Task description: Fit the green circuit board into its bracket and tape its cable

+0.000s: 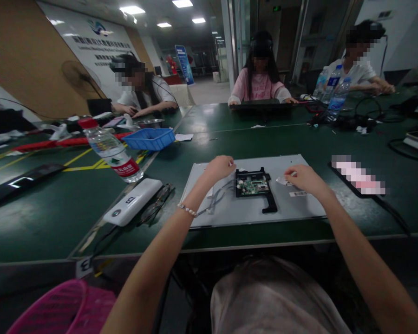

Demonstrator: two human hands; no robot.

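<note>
A flat grey panel [226,218] lies on the green table in front of me. On its middle sits a black plastic bracket [270,202] framing a green circuit board [252,186]. Thin grey cables [218,197] run left from the board. My left hand [220,168] is over the panel's upper left, fingers curled together, and what they hold, if anything, cannot be made out. To the right of the bracket, my right hand [304,178] pinches close over a small whitish piece [281,181], like a label or film. A barcode sticker [298,194] is just below that hand.
Left of the panel are a white power bank [134,202], glasses [156,204], a water bottle [113,153] and a blue tray [149,139]. A phone [357,176] with a cable lies right. A pink basket [69,306] stands below the table edge. Several people sit opposite.
</note>
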